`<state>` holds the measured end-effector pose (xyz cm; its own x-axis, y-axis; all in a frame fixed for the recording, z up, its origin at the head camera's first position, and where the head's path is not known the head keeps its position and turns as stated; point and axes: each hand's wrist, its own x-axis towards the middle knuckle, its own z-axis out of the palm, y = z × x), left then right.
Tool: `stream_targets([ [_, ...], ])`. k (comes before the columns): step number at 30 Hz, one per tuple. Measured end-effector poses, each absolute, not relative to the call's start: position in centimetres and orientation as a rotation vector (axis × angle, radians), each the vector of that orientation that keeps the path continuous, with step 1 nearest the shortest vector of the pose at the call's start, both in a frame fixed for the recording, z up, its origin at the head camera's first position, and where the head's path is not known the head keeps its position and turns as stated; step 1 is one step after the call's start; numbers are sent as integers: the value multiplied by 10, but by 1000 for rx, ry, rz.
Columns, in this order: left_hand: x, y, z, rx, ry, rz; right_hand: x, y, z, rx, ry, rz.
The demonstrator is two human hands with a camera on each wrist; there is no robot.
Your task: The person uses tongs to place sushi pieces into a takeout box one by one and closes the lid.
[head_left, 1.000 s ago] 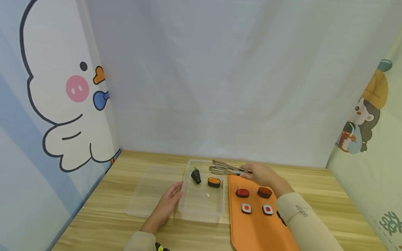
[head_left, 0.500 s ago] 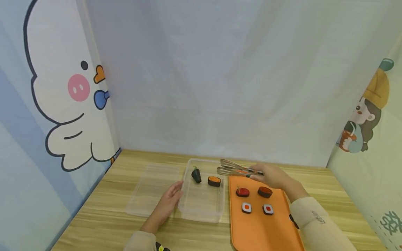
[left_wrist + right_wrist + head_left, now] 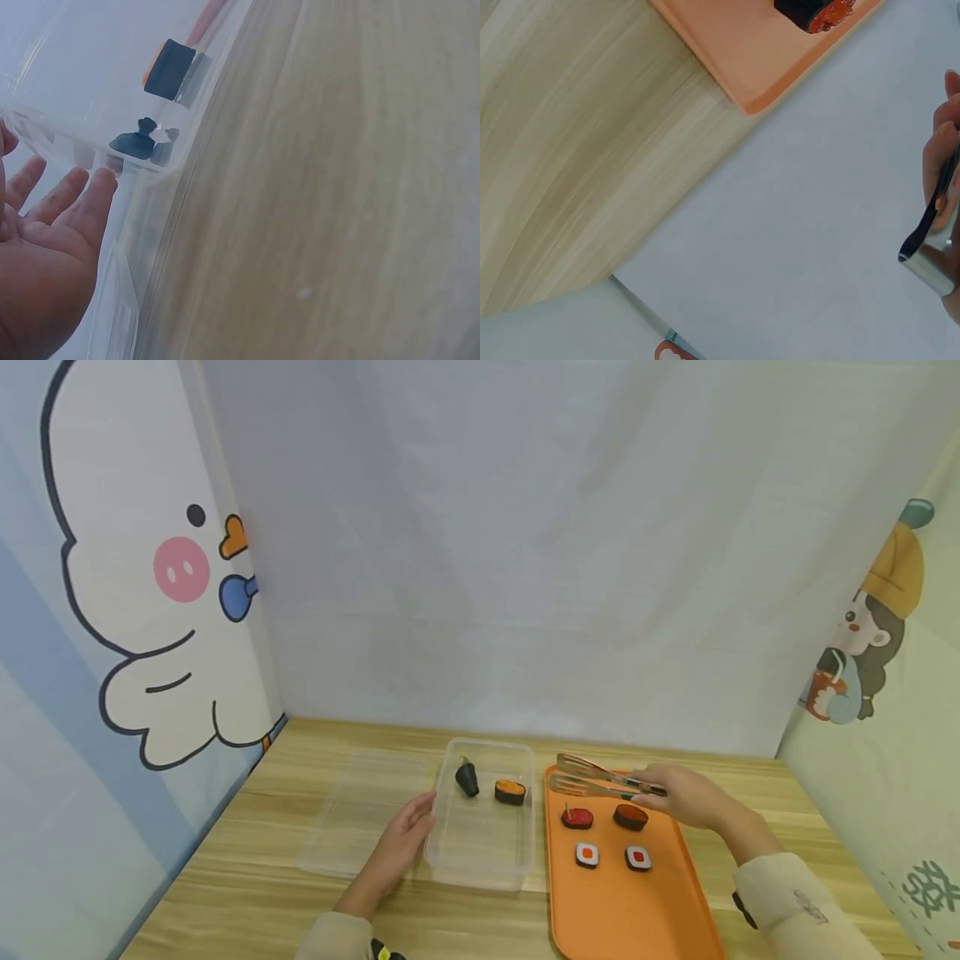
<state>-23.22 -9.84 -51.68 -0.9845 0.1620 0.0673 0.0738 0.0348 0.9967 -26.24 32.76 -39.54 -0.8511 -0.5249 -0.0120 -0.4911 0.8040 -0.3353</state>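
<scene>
My right hand (image 3: 686,795) grips metal tongs (image 3: 588,777) by their dark handles, the two slotted arms spread apart over the far end of the orange tray (image 3: 622,910). Nothing sits between the tong tips. On the tray lie a red-topped sushi piece (image 3: 577,818), an orange-red roe sushi (image 3: 631,817) and two white sushi rolls (image 3: 587,855). My left hand (image 3: 401,839) rests its fingertips against the left wall of a clear plastic box (image 3: 480,872), fingers extended. Inside the box are a dark eggplant-shaped piece (image 3: 467,777) and an orange-topped sushi (image 3: 510,792).
A clear flat lid (image 3: 352,827) lies on the wooden table (image 3: 232,893) left of the box. A pale curtain (image 3: 510,568) hangs behind the table. Printed cartoon panels (image 3: 135,568) stand at both sides.
My right hand has moved the tongs to the right, from beside the box's right edge to over the tray. My left hand and the box have stayed in place.
</scene>
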Motion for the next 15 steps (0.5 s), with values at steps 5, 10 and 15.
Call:
stream_targets([
  [5,-232,-98,-515,255,2223,2125,-256,338,-398,-762,2894,-491],
  [10,-232,-97,-513,241,2214,2133,-251,347,-403,-751,2860,-555],
  [15,-232,-97,-514,237,2215,2135,-246,353,-409,-758,2791,-643],
])
